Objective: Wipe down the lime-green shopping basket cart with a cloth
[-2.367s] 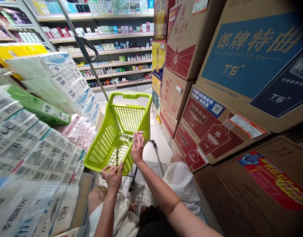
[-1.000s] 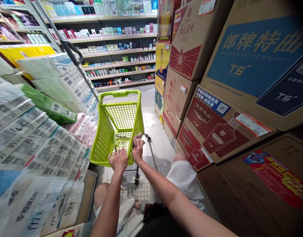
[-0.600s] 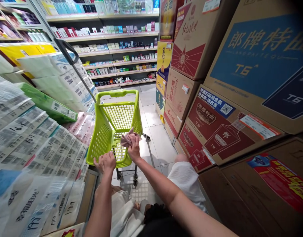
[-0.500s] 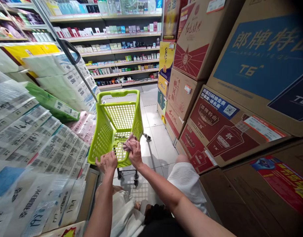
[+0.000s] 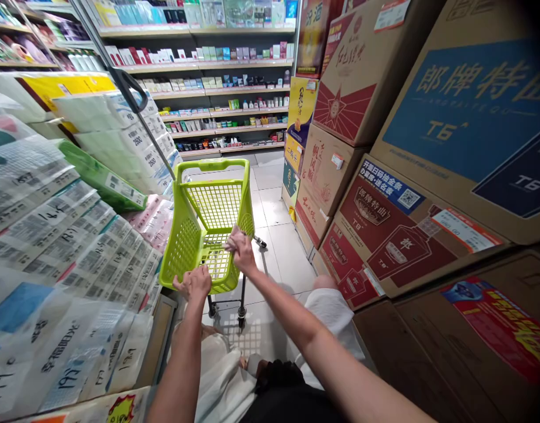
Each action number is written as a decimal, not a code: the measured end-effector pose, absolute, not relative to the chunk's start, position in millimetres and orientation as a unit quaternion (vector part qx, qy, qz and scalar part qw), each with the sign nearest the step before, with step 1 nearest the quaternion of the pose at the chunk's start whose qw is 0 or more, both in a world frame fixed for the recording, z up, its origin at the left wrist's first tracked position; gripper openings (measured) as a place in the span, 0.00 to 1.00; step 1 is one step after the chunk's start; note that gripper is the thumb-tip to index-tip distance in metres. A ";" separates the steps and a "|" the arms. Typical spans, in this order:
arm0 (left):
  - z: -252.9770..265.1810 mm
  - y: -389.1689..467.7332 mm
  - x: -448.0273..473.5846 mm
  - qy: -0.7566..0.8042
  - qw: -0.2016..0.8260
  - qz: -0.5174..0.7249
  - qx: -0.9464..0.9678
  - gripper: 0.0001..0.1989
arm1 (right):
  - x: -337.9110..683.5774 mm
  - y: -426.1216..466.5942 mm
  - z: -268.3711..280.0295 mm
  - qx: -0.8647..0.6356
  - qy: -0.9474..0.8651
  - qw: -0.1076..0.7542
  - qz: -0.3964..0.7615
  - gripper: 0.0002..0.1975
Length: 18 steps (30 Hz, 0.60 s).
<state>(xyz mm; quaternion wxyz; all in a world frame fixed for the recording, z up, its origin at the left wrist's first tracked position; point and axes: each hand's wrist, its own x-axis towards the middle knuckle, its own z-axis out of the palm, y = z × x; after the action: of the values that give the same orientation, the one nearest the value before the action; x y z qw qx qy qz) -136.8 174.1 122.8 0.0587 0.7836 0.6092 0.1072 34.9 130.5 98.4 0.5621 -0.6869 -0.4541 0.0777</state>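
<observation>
A lime-green plastic shopping basket cart [image 5: 167,258] on black-wheeled metal legs stands in front of me, with nothing lying in its basket. My left hand [image 5: 194,283] is closed over the near rim at its left corner. In my right hand [image 5: 243,254] is a bunched pinkish-grey cloth [image 5: 235,238], held at the basket's right edge near the inner side. Most of the cloth is crumpled under the fingers. From the cart's far left corner a long black-ended pull handle [image 5: 131,91] slants up and away.
Stacked packs of tissue paper [image 5: 76,235] with handwritten prices line the left side. Tall cardboard cartons [image 5: 411,217] rise close on the right. Ahead, shelves [image 5: 234,61] hold small boxes and bottles. White floor tiles [image 5: 272,208] run between them.
My right hand with the cloth has moved slightly up and to the right along the basket's edge. My left hand stays on the near rim. The view has shifted a little.
</observation>
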 end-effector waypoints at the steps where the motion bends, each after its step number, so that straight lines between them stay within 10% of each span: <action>1: 121.7 174.7 -136.2 0.615 0.058 0.113 0.778 0.24 | 19.1 120.2 80.7 -0.683 -0.430 0.585 0.079 0.31; 18: 122.4 165.3 -110.1 0.651 0.045 0.128 0.747 0.29 | -3.2 84.6 67.5 -0.730 -0.239 0.594 0.240 0.22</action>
<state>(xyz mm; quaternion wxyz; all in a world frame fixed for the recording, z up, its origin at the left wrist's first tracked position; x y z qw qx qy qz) -110.1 165.3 122.4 0.0451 0.7468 0.6510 0.1282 -3.2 84.6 67.5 0.5937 -0.7298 -0.2395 0.2397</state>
